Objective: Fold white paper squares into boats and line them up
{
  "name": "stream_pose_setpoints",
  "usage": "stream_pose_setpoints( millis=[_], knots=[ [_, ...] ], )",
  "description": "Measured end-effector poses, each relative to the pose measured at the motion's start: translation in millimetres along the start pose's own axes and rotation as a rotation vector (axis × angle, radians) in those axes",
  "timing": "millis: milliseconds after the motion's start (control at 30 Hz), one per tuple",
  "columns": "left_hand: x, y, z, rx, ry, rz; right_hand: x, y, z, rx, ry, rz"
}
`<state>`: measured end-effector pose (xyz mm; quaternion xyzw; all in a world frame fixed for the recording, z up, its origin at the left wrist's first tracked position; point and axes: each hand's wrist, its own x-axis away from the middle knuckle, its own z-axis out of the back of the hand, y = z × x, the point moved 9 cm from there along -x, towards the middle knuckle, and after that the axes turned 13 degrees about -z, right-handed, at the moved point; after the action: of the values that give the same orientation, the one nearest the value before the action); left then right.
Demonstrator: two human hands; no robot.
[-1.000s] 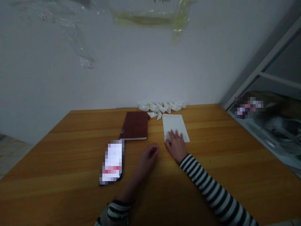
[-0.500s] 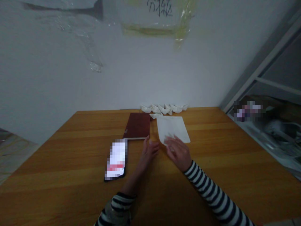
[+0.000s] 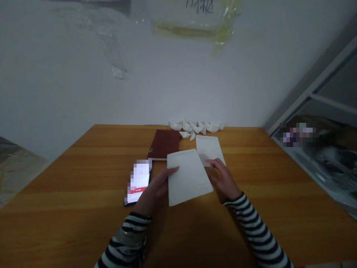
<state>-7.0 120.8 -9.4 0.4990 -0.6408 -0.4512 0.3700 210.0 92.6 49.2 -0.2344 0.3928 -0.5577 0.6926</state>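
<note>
A white sheet of paper (image 3: 187, 176) is held just above the wooden table (image 3: 69, 178) in front of me. My left hand (image 3: 156, 185) grips its left edge, thumb on top. My right hand (image 3: 223, 178) holds its right edge, fingers curled. Behind the sheet lies a small stack of white paper (image 3: 209, 148). Several small folded paper boats (image 3: 196, 127) sit in a row at the table's far edge by the wall.
A dark red notebook (image 3: 164, 144) lies left of the paper stack. A phone (image 3: 138, 181) with a lit screen rests beside my left hand. A grey metal frame (image 3: 312, 89) with clutter stands at the right. The wall carries taped plastic.
My right hand lifted one sheet off the stack and drew it toward me. My left hand came over and took hold of its left edge.
</note>
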Motion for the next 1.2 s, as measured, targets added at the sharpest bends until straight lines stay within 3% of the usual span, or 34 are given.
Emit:
stream_pose_setpoints(
  millis=[100, 200, 300, 367, 433, 600, 767, 867, 1000, 1200],
  knots=[
    [6, -12, -9.0, 0.057, -0.079, 0.176, 0, 17, -22, -0.185, -0.206, -0.086],
    [10, -20, -13.3, 0.083, -0.095, 0.235, 2, 27, -36, -0.412, -0.267, -0.201],
    [12, -23, -20.8, 0.102, -0.106, 0.250, 2, 20, -42, -0.522, -0.325, -0.175],
    [9, -16, -23.8, 0.104, -0.065, 0.160, -1, 18, -35, -0.538, -0.282, -0.145],
    [6, -6, -27.2, 0.086, -0.029, 0.044, -4, 24, -23, -0.543, -0.148, -0.172],
    [7, 7, -37.7, 0.063, -0.048, -0.084, 1, 52, -6, -0.576, 0.153, -0.416],
    [4, 21, -38.7, -0.097, -0.140, -0.272, 7, 50, -17, -0.646, 0.170, -0.437],
    [3, 21, -24.3, -0.260, -0.020, -0.272, 10, 38, -26, -0.589, 0.107, -0.371],
    [7, 14, -12.4, -0.268, 0.137, -0.197, 14, 20, -33, -0.457, 0.053, -0.284],
    [11, 13, -21.5, -0.168, 0.191, -0.257, 18, 24, -32, -0.565, 0.159, -0.416]
  ],
)
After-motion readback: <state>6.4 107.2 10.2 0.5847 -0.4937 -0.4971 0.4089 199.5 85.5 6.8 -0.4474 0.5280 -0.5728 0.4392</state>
